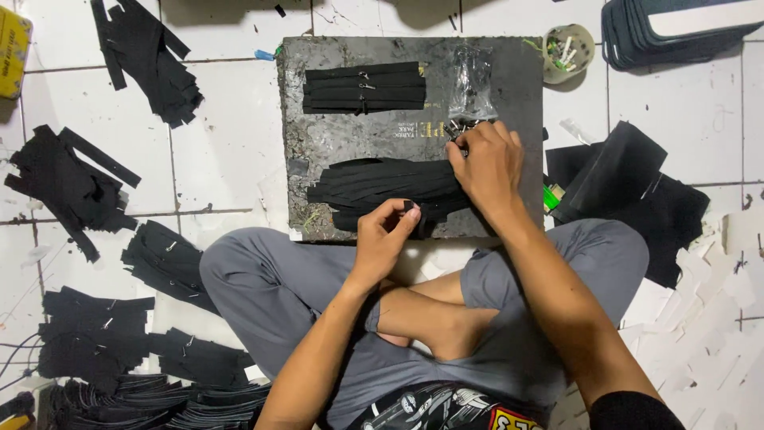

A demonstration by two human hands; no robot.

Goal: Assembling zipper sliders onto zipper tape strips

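A person sits cross-legged on a white tiled floor [231,143] with a dark board [350,143] lying flat in front of the knees. The board's near edge meets the shins; its far edge runs close to a tile seam, and its right edge ends just short of a stack of black sheets [629,183]. Bare tile lies open to the left of the board, between it and scattered heaps of black strips [72,187]. The floor to the right is crowded with black sheets and white scraps.

A fan of black strips [382,185] lies along the board's near half, and a neat row of strips with metal sliders [364,87] sits toward its far edge beside a clear bag of small metal parts [473,80]. A small cup [567,52] stands just off the far right corner.

The left hand [382,239] is at the near edge, its fingers [402,216] narrowed to pinch the end of a single black strip [410,209]. The right hand [487,166] rests on the right end of the fan, its fingers [461,147] curled down at small metal pieces [455,127] near the bag; whether they grip one cannot be told.
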